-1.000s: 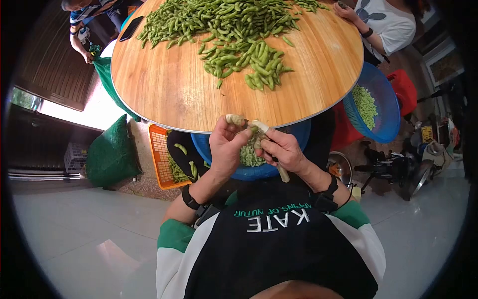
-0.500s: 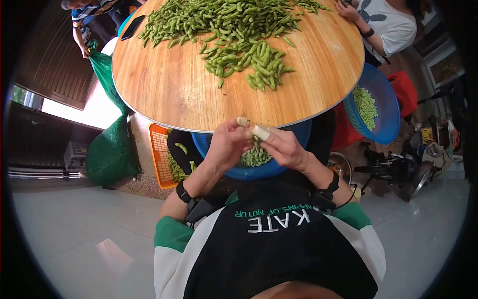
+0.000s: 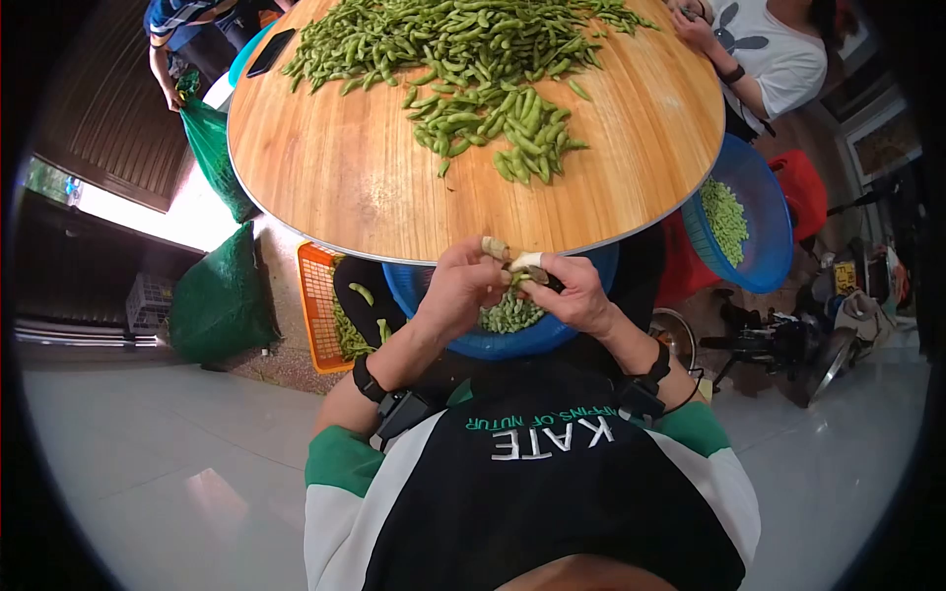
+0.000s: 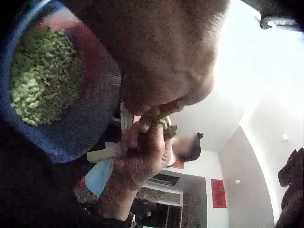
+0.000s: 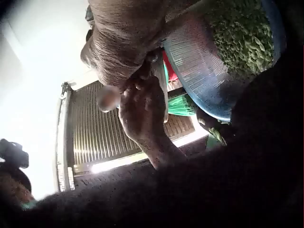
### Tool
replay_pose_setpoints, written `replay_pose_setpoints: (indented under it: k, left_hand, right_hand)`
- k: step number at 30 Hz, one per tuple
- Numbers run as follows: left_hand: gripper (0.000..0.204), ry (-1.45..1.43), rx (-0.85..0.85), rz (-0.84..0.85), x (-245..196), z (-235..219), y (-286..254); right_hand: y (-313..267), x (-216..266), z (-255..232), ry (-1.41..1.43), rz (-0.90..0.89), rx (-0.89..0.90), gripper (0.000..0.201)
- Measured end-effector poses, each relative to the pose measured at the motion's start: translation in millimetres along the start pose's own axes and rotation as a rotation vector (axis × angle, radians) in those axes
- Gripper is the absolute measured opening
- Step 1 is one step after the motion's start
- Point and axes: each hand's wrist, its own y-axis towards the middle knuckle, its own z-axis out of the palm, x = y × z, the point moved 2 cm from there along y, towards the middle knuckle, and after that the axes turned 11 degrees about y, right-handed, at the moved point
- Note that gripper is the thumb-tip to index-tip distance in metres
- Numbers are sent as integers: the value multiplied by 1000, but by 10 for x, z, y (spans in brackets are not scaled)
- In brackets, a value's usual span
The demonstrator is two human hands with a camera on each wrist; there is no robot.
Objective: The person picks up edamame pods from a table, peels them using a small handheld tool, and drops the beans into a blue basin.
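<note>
In the head view my left hand (image 3: 459,295) and right hand (image 3: 579,298) meet over a blue basin (image 3: 404,288), just below the table's near edge. Between their fingertips they pinch a green soybean pod (image 3: 523,278), partly covered by the fingers. Pale tape wraps the tip of a left finger (image 3: 494,247) and the right thumb (image 3: 528,262). A pale, stick-like handle (image 4: 100,154) juts from under the right hand in the left wrist view; its other end is hidden. Shelled green beans (image 3: 510,313) lie in the basin below the hands.
Soybean pods (image 3: 443,44) are heaped on the round wooden table (image 3: 325,167), near a phone (image 3: 271,53). At left stand an orange basket (image 3: 317,305) and a green sack (image 3: 222,300). Another blue basin (image 3: 759,222) holds beans at right. Two people are across the table.
My fingers have shifted around the pod, which shows more plainly than half a second ago. The pale handle seen below my right hand a second ago is out of sight in the head view.
</note>
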Motion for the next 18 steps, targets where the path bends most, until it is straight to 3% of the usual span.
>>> replay_pose_setpoints:
  k: [2, 9, 11, 13, 15, 17, 18]
  left_hand:
    - [25, 210, -7, 56, -7, -1, -14]
    - [20, 376, -87, 72, -66, 91, -137]
    - [18, 420, -98, 85, -140, 124, -213]
    - [15, 462, -112, 91, -122, 57, -309]
    - [15, 929, -96, 296, -130, -122, -432]
    - [11, 1419, -130, 535, -464, -181, -727]
    - [11, 1662, -172, 399, -496, -307, -848]
  right_hand:
    - [25, 33, -15, -113, 1, 59, 26]
    - [100, 136, 87, -308, -105, 71, 20]
    - [89, 113, 85, -12, 129, 10, 18]
    - [45, 130, 108, 82, 205, 1, 16]
    - [38, 120, 56, 169, 276, -8, 14]
    - [40, 129, -1, -16, 145, 87, 13]
    - [24, 128, -3, -13, 149, 75, 13]
